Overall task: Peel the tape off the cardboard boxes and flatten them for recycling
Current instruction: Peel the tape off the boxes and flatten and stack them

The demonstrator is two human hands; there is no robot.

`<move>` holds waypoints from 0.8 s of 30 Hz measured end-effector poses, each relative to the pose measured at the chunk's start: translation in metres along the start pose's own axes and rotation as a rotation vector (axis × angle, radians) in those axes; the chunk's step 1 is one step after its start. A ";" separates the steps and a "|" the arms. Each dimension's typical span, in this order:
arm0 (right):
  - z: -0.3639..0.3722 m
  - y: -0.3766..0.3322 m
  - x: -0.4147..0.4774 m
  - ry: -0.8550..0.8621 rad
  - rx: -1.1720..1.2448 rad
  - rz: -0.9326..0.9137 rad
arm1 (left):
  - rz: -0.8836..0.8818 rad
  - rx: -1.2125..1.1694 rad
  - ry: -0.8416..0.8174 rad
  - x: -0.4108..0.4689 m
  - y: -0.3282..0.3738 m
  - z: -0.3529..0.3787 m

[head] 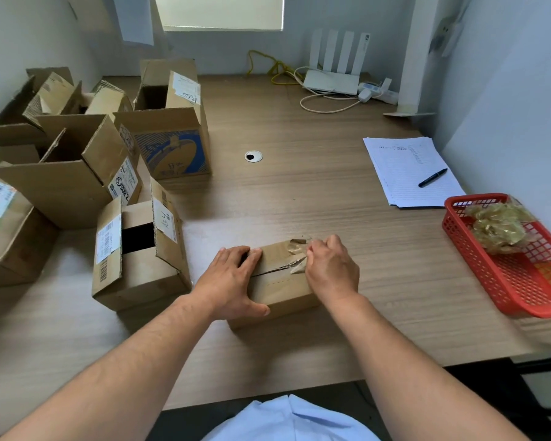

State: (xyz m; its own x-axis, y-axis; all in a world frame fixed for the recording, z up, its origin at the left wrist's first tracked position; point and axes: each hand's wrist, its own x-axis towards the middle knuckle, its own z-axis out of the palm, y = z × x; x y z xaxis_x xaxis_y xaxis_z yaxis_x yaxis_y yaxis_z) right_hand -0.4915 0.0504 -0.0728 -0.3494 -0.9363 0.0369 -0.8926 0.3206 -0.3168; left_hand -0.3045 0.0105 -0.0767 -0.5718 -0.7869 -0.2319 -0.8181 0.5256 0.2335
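Note:
A small closed cardboard box (279,286) lies on the wooden table (315,186) in front of me. My left hand (233,281) presses flat on its left half, thumb along the near side. My right hand (330,265) is curled at the box's right end and pinches a strip of clear brownish tape (296,248) that is partly lifted off the top seam. The box's right end is hidden behind that hand.
Several opened cardboard boxes (134,249) crowd the table's left side. A red plastic basket (516,265) holding a wad of peeled tape (503,227) sits at the right edge. Papers with a black pen (431,178), a router (331,81) and cables lie farther back.

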 end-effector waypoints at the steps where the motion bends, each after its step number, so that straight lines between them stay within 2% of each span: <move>1: -0.002 -0.002 -0.001 -0.022 -0.047 -0.040 | -0.001 0.012 -0.002 0.001 0.001 0.000; 5: 0.001 -0.015 -0.007 -0.078 -0.213 -0.118 | -0.022 0.058 -0.036 0.007 0.010 0.002; 7: 0.005 -0.019 -0.010 -0.035 -0.216 -0.125 | -0.039 0.046 -0.031 0.009 0.017 0.005; 10: 0.009 -0.029 -0.016 0.058 -0.180 -0.239 | -0.045 0.043 0.018 0.008 0.019 0.009; 12: 0.011 -0.032 -0.017 0.015 -0.183 -0.254 | -0.043 0.039 0.032 0.006 0.017 0.010; 14: 0.005 -0.030 -0.011 -0.036 -0.064 -0.126 | -0.054 0.031 0.027 0.004 0.013 0.009; 17: 0.000 -0.017 0.004 -0.073 0.144 0.169 | -0.052 0.018 0.018 0.000 0.004 0.007; 22: 0.006 -0.008 0.007 -0.028 0.560 0.429 | -0.006 0.011 0.017 -0.002 -0.003 0.005; 24: 0.008 -0.002 0.006 -0.030 0.639 0.485 | 0.004 0.013 0.015 -0.003 -0.003 0.005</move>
State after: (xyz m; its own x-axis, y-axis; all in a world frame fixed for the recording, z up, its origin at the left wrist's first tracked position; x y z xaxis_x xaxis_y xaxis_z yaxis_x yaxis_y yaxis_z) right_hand -0.4895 0.0427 -0.0794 -0.6408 -0.7199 -0.2667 -0.3043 0.5571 -0.7727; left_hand -0.3005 0.0126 -0.0820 -0.5739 -0.7896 -0.2170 -0.8167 0.5327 0.2219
